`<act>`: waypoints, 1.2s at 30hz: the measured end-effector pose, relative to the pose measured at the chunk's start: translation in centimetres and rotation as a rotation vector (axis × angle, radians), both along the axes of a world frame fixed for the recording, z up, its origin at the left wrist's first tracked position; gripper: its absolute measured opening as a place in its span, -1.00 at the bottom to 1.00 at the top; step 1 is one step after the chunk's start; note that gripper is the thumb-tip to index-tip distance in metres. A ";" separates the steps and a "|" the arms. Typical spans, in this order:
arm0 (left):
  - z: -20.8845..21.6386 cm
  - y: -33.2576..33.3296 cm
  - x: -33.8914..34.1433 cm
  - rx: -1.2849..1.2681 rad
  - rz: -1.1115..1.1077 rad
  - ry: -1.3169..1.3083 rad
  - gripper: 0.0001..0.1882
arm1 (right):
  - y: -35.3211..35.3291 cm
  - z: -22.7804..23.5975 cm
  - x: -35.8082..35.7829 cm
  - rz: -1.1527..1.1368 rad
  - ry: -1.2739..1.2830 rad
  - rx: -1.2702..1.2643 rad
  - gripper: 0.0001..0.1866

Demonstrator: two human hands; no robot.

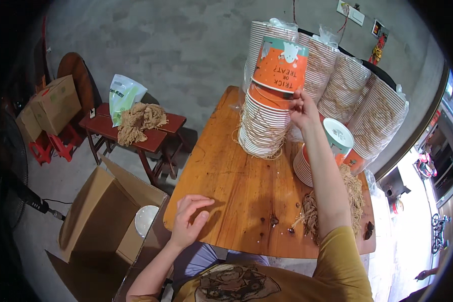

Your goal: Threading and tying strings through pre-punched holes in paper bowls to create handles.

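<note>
your left hand [189, 221] rests flat near the table's [226, 166] near left corner, fingers loosely curled and gripping nothing. past it, by the near right edge, a heap of straw [332, 206] lies half under your right forearm. further along that edge sits a short stack [332, 151] of cups with a teal rim on top. your right hand [303, 108] is up at the far end, fingertips pinched on the lower rim of an orange cup [281, 63] tilted on top of a tall stack [264, 126] laced with straw. the cup looks light, thin-walled and easy to crush, so the rolled rim seems the firmest place to hold. behind stand more stacks [347, 85] in clear bags. left of the table, a carton [103, 214] on the floor.
</note>
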State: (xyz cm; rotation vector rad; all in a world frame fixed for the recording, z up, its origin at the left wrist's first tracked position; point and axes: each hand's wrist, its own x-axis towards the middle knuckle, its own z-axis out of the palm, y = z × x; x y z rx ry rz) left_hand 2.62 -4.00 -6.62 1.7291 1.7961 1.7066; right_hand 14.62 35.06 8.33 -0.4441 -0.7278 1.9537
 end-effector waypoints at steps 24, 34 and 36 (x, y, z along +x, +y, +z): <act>-1.8 1.0 1.6 -0.098 -0.118 -0.246 -0.76 | -2.0 0.7 13.5 -0.639 -2.047 1.319 -0.13; -2.5 1.4 3.6 -0.084 -0.163 -0.278 -0.78 | 2.1 1.9 15.7 -0.036 -1.900 1.366 -0.05; -2.4 1.3 3.9 -0.072 -0.173 -0.270 -0.78 | 2.7 2.7 16.1 -0.095 -1.853 1.391 -0.10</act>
